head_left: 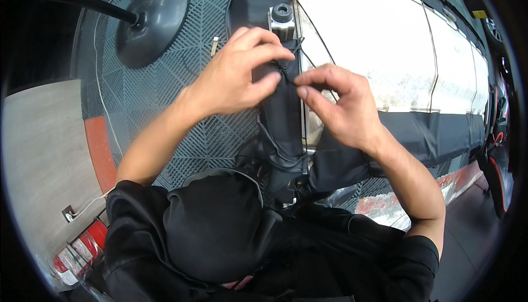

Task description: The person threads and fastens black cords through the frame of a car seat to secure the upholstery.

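Observation:
A black leather-like cover point(283, 107) wraps the end of a long piece with a pale, stained panel point(374, 38). Thin black cord point(313, 24) runs across the panel and gathers at a bunched spot on the cover. My right hand point(344, 96) pinches the cord there between thumb and index finger; its thinnest stretch is hard to make out. Just to the left, my left hand point(236, 74) hovers over the cover, thumb and fingers curved and apart. Beyond both hands, a metal bracket with a round black knob point(282, 13) sits against the panel's edge.
A round black stand base point(154, 24) with a pole rests on the grey grid flooring point(187, 131) at far left. A white cable point(104, 98) crosses there. Red items in clear plastic point(82, 252) lie lower left. A car wheel point(494, 30) shows at far right.

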The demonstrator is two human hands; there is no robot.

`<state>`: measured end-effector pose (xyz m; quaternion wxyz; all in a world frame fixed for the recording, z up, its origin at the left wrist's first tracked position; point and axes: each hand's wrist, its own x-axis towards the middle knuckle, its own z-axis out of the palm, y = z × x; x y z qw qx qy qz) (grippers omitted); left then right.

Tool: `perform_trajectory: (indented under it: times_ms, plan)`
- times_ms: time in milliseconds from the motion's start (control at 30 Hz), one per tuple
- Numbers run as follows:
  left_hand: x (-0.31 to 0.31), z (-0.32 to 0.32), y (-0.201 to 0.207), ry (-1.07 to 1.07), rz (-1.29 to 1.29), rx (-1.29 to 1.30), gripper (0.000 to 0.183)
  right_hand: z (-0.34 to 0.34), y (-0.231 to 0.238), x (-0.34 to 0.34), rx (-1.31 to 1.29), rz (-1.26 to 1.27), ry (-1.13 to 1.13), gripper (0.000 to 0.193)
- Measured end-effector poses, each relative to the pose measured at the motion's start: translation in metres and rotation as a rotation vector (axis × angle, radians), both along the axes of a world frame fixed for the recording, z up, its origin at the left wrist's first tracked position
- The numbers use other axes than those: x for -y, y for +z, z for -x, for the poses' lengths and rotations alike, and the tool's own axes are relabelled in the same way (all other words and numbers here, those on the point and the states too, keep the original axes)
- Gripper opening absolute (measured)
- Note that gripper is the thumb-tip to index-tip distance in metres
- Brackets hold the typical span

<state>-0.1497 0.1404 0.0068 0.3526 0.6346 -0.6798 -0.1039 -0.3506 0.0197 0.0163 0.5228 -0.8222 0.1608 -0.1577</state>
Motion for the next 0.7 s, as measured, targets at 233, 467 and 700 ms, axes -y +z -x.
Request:
perform_trajectory:
  times_ms: [233, 467, 700]
  plan:
    - [-0.007, -0.005, -0.009, 0.074, -0.147, -0.345, 0.018, -0.021, 0.003, 0.006, -0.063, -0.155, -0.123, 0.030]
    - [-0.024, 0.001, -0.005, -0.018, -0.049, -0.458, 0.019, -0.032, 0.004, -0.004, -0.361, 0.200, -0.045, 0.029]
    - [-0.056, 0.003, 0.014, -0.101, 0.032, -1.223, 0.016, -0.030, -0.003, -0.004, -0.290, 0.230, -0.041, 0.036]
